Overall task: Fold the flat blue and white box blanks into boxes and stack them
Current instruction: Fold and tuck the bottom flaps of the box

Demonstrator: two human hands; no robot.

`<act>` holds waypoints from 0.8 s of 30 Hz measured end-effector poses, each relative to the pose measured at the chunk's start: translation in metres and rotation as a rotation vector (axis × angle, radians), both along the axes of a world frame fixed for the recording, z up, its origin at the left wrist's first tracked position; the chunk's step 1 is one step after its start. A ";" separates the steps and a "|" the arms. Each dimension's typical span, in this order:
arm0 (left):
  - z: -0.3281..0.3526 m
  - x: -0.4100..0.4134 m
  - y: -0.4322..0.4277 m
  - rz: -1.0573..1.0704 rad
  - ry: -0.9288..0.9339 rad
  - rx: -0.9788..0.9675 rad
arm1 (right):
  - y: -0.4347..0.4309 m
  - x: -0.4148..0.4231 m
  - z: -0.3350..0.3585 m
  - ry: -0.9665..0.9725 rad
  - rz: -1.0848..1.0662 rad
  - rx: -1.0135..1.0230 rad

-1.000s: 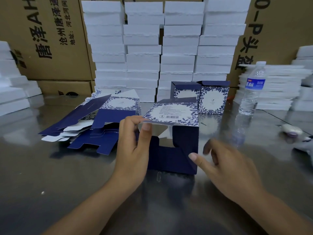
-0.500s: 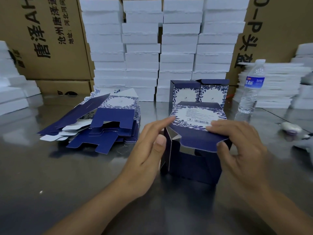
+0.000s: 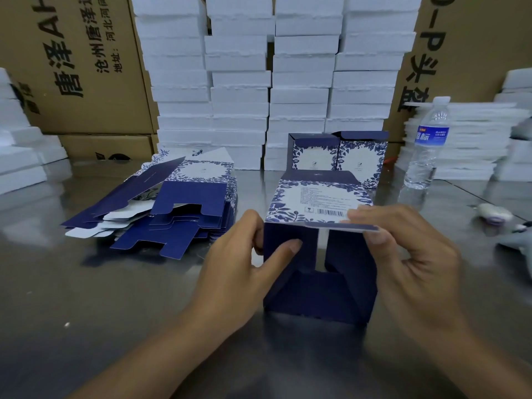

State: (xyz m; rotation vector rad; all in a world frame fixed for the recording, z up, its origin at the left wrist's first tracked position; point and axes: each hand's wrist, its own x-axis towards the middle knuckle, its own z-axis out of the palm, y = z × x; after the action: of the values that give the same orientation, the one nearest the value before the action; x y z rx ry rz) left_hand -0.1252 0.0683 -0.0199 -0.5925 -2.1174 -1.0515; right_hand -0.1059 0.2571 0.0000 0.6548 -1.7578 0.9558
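Note:
A half-formed blue and white box (image 3: pixel 319 292) lies on its side on the steel table, its open bottom flaps facing me. My left hand (image 3: pixel 244 272) grips its left edge, thumb pressed on a dark blue flap. My right hand (image 3: pixel 408 254) pinches the upper right edge by the barcode panel, folding a flap. A fanned pile of flat blanks (image 3: pixel 161 208) lies to the left. Two finished boxes (image 3: pixel 339 155) stand side by side behind the one in hand.
Tall stacks of white foam trays (image 3: pixel 270 82) and brown cartons (image 3: pixel 72 67) line the back. A water bottle (image 3: pixel 427 148) stands at right beside lower foam stacks (image 3: pixel 472 142). A small white object (image 3: pixel 493 213) lies at the far right on the table (image 3: pixel 86 298).
The box has gone from a raised open sleeve to a squared shape lying down on the table. Both hands have closed in on its near end and the bottom flaps are folded inward.

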 end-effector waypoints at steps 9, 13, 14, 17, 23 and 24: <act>0.005 0.002 -0.005 0.063 0.049 -0.006 | 0.001 0.002 0.002 0.027 0.005 0.108; 0.008 0.003 -0.008 0.086 0.058 -0.032 | 0.002 0.002 0.000 0.054 -0.064 0.172; 0.008 0.003 -0.008 0.088 0.066 -0.036 | 0.002 0.002 0.000 0.052 -0.067 0.171; 0.007 0.003 -0.008 0.076 0.078 -0.033 | 0.002 0.002 0.000 0.019 -0.034 0.136; -0.001 -0.002 -0.006 0.100 -0.211 -0.184 | 0.005 -0.004 0.000 -0.058 -0.010 0.049; -0.002 -0.003 -0.007 0.104 -0.236 -0.232 | 0.006 -0.004 0.000 -0.063 -0.013 0.043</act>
State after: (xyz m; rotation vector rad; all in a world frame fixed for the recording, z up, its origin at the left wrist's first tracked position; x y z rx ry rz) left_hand -0.1278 0.0617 -0.0223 -0.4784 -2.4715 -0.8593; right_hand -0.1103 0.2631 -0.0005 0.6458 -1.8406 0.9414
